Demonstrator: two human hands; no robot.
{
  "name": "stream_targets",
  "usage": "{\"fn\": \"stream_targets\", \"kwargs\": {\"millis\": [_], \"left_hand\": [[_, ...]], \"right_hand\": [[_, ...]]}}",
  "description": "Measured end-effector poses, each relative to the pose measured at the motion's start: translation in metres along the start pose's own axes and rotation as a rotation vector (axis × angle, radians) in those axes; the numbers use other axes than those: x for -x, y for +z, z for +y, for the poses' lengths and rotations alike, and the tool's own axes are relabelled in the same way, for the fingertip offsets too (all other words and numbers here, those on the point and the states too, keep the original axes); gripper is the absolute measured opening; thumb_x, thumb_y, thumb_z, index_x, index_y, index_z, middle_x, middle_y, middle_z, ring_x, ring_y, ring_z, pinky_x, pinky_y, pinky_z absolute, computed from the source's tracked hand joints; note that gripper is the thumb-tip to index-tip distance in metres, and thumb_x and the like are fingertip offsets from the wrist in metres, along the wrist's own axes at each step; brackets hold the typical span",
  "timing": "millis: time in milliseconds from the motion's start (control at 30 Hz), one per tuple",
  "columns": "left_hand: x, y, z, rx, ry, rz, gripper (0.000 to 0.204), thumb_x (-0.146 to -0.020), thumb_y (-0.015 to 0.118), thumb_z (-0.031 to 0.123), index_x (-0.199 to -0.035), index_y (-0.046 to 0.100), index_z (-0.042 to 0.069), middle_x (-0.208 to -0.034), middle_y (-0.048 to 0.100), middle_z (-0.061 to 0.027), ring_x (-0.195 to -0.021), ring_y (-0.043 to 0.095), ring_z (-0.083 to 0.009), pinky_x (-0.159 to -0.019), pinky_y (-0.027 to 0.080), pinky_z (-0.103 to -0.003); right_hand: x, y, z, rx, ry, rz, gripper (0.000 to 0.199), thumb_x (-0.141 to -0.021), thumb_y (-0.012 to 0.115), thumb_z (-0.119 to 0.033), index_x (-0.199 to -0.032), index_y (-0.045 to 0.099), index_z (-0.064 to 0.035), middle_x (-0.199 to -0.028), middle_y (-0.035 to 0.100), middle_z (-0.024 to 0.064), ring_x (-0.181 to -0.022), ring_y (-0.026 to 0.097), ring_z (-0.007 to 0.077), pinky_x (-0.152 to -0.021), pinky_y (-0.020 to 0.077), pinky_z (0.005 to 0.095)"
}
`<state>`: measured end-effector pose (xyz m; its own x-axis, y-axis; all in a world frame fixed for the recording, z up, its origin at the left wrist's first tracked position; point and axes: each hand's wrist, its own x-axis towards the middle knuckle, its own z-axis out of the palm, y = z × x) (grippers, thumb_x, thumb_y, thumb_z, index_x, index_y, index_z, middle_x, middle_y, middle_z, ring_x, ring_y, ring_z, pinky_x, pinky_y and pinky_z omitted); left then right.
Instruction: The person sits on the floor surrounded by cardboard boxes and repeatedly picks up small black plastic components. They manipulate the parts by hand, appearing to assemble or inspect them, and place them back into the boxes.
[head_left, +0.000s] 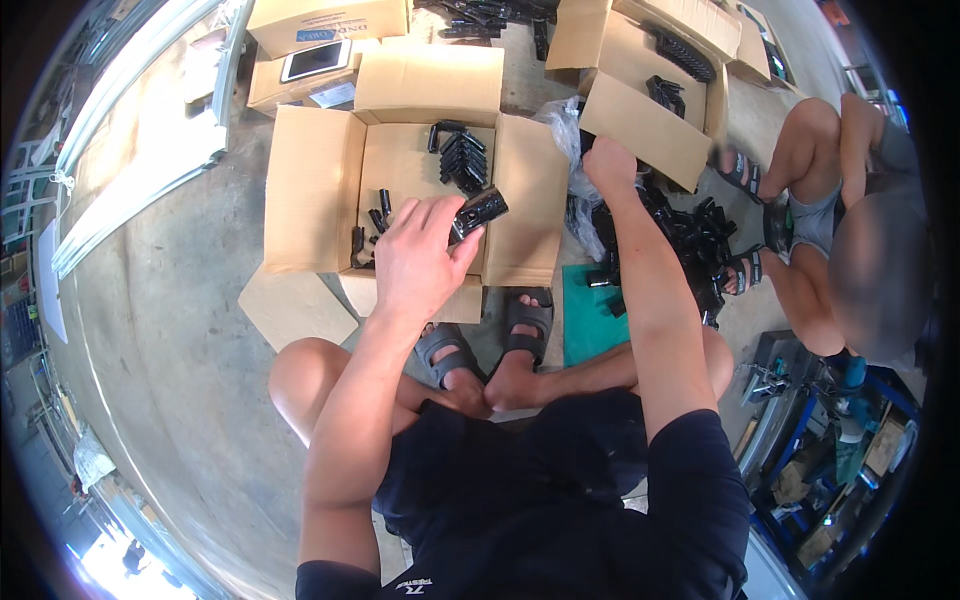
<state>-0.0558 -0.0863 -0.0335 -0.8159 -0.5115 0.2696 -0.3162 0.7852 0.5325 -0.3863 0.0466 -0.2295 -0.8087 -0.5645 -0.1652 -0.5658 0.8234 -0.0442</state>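
Observation:
My left hand is closed around a glossy black tubular part, held above the open cardboard box in front of me. Inside that box, a row of similar black parts lies at the far right, and a few more stand along the left side. My right hand is closed at the near flap of a second cardboard box, beside a clear plastic bag. Its fingertips are partly hidden; a dark edge shows beside them, but I cannot make out what it is.
A heap of black parts lies on the floor to the right, by a green sheet. Another person sits at the right. Behind the near box, a white tablet rests on a carton. Long pale profiles lie at left.

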Motion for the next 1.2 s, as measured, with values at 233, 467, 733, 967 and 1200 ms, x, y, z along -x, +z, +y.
{"fn": "stream_targets", "kwargs": {"millis": [233,467,733,967,1200], "left_hand": [[0.000,-0.006,0.008,0.001,0.044,0.057,0.036,-0.077,0.083,0.015,-0.108,0.067,0.007,-0.104,0.070,-0.0095,-0.097,0.065,-0.0311,-0.080,0.056,-0.041],[0.007,-0.016,0.023,0.044,0.074,0.108,0.037,-0.076,0.083,0.014,-0.108,0.066,0.006,-0.106,0.070,-0.0089,-0.098,0.066,-0.0301,-0.080,0.057,-0.040],[0.019,-0.028,0.042,0.033,0.108,0.128,0.037,-0.076,0.083,0.015,-0.107,0.066,0.006,-0.105,0.070,-0.0075,-0.096,0.067,-0.0281,-0.077,0.058,-0.039],[0.026,-0.032,0.043,0.036,0.130,0.128,0.041,-0.074,0.083,0.015,-0.109,0.065,0.006,-0.105,0.069,-0.0073,-0.096,0.067,-0.0274,-0.076,0.058,-0.039],[0.026,-0.030,0.040,0.042,0.137,0.135,0.042,-0.072,0.084,0.013,-0.109,0.064,0.005,-0.105,0.069,-0.0077,-0.096,0.066,-0.0282,-0.077,0.058,-0.039]], "right_hand": [[0.045,-0.091,-0.007,-0.667,-0.198,0.181,0.018,-0.091,0.069,-0.016,-0.099,0.073,-0.0005,-0.087,0.074,0.0138,-0.079,0.072,0.0243,-0.074,0.0569,0.0370],[0.173,-0.212,-0.075,-1.084,-0.606,0.241,0.014,-0.089,0.075,-0.005,-0.102,0.070,-0.0028,-0.099,0.066,0.0057,-0.087,0.062,0.0153,-0.082,0.0506,0.0283],[0.219,-0.203,-0.100,-0.947,-0.748,0.464,0.021,-0.081,0.080,-0.002,-0.099,0.071,-0.0058,-0.111,0.061,0.0091,-0.103,0.059,0.0272,-0.090,0.0491,0.0366],[0.220,-0.201,-0.106,-0.777,-0.882,0.569,0.025,-0.075,0.081,-0.001,-0.097,0.072,-0.0065,-0.107,0.063,0.0090,-0.100,0.060,0.0294,-0.084,0.0509,0.0387],[0.218,-0.196,-0.113,-0.604,-0.932,0.694,0.026,-0.070,0.081,-0.004,-0.094,0.072,-0.0089,-0.101,0.064,0.0063,-0.094,0.062,0.0306,-0.080,0.0506,0.0408]]}}
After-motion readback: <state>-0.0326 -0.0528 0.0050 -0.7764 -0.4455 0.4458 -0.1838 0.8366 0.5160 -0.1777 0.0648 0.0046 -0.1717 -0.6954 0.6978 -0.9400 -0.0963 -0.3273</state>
